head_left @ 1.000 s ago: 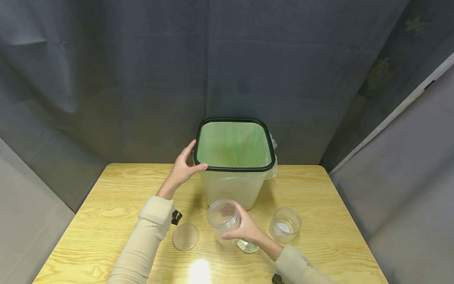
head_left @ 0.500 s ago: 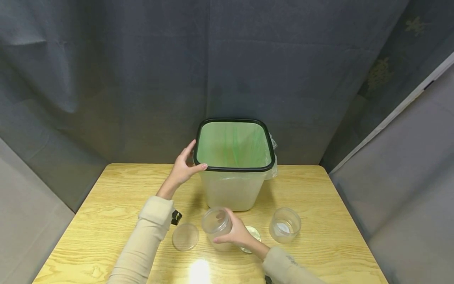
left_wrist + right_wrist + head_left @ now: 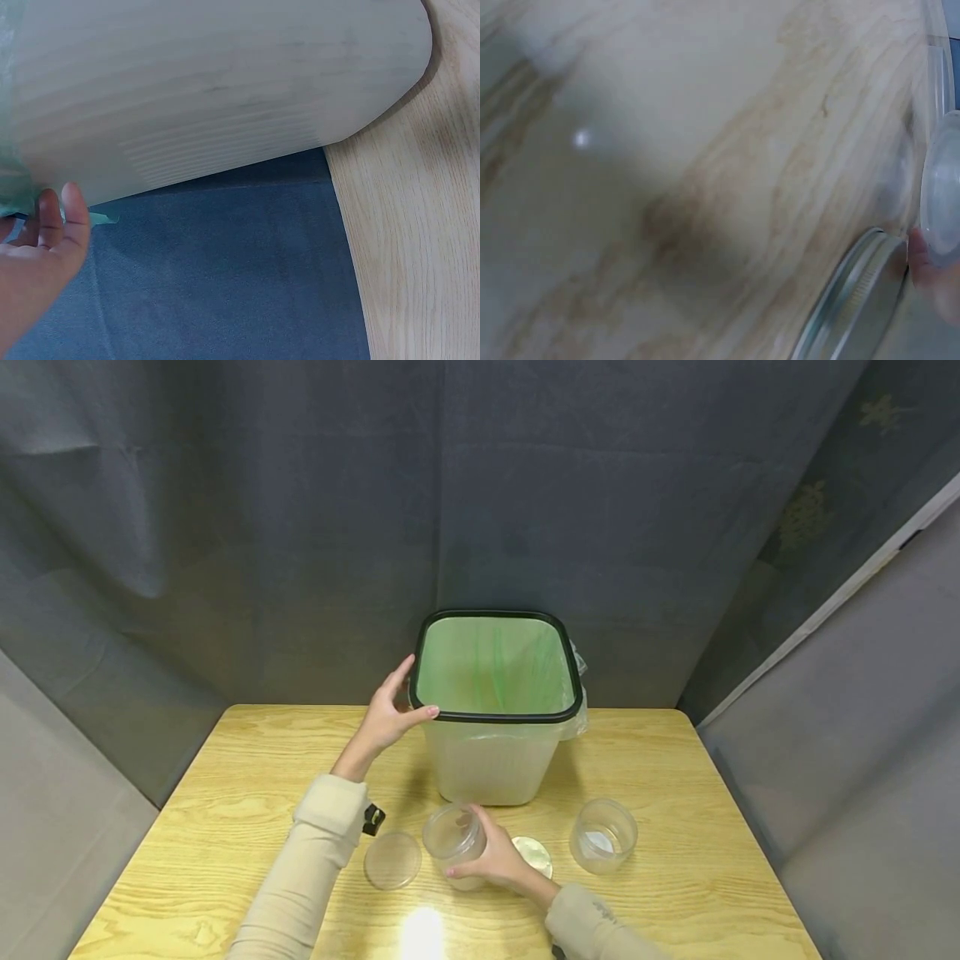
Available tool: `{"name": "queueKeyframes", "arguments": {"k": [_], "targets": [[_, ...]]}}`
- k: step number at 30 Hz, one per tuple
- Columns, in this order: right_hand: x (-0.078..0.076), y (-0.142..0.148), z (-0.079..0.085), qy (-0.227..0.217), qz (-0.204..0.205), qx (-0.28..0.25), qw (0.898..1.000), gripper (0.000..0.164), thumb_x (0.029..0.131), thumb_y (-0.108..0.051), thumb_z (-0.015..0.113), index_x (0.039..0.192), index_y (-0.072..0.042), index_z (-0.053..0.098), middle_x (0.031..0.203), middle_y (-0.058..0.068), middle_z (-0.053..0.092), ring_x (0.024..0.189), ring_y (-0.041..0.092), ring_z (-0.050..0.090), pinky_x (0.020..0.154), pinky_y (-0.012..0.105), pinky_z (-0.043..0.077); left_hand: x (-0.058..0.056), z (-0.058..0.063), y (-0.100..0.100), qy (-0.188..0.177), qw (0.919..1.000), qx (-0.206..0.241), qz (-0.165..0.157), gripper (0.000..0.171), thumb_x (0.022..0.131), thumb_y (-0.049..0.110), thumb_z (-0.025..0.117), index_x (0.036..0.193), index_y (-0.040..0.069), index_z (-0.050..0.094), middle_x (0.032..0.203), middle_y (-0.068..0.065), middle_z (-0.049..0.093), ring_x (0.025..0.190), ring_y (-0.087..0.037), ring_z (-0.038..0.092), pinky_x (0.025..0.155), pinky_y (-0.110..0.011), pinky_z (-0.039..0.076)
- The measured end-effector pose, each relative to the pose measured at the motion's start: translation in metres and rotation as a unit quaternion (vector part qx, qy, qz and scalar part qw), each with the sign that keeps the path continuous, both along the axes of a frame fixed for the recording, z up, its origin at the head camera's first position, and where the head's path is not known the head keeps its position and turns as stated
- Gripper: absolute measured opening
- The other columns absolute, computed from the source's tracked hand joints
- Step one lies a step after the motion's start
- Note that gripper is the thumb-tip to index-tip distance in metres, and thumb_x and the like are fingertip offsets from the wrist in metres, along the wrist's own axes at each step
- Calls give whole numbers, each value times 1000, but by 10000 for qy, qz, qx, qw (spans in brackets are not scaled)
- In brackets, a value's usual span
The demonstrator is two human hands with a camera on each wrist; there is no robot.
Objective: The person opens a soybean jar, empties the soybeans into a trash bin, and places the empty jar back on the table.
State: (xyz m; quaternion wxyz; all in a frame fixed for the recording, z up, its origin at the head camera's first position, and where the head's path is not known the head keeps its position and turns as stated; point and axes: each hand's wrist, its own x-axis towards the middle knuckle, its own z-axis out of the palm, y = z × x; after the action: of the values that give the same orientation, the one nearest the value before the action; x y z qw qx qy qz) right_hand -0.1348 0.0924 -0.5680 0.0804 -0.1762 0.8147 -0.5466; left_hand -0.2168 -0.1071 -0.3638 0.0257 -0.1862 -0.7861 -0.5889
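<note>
A pale trash bin [image 3: 483, 768] with a black rim and a green liner [image 3: 491, 664] stands at the table's back. My left hand [image 3: 386, 718] grips its front left corner, thumb on the rim and fingers at the side. In the left wrist view, the curled fingertips [image 3: 71, 202] touch the bin near the liner. My right hand [image 3: 495, 860] holds a clear, open-topped plastic jar [image 3: 444, 843] upright in front of the bin; whether its base touches the table cannot be told. Beside that hand lies a round metallic lid [image 3: 534, 853], partly hidden by the wrist.
A flat clear lid [image 3: 392, 860] lies left of the held jar. Another clear jar [image 3: 603, 835], with a white patch inside, stands at right. Dark curtains [image 3: 300, 527] hang behind the wooden table [image 3: 247, 793], and crumpled clear plastic [image 3: 577, 718] hangs off the bin's right side.
My right hand has moved the jar left and down toward the table, slowing lately. More of the metallic lid shows now. The left hand has stayed on the bin.
</note>
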Motion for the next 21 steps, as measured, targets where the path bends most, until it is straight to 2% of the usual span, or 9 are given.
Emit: {"name": "queueKeyframes", "arguments": {"k": [7,16,21], "targets": [[3,-1,-4,53,-77,346,9994,108,57,-33,85,141,-3,25,132,20,43,118,40,41,95,56,31,0,-1,0,-2,10000,-2,-51,83,77,5,67,144,1,19,145,-20,21,109,-33,39,73,-25,42],[5,-2,-7,224,-55,688,9974,107,55,-35,86,140,-6,27,136,15,37,120,37,37,93,57,32,-2,-2,0,40,10000,63,-33,83,76,5,67,144,0,19,137,-24,31,101,-27,41,73,-35,42],[4,-3,-9,276,-62,629,9976,107,53,-35,87,139,-8,28,131,17,43,116,37,43,92,54,35,-2,-2,0,-10,10000,44,-20,83,76,5,66,144,1,19,138,-23,30,99,-24,41,68,-24,43]]}}
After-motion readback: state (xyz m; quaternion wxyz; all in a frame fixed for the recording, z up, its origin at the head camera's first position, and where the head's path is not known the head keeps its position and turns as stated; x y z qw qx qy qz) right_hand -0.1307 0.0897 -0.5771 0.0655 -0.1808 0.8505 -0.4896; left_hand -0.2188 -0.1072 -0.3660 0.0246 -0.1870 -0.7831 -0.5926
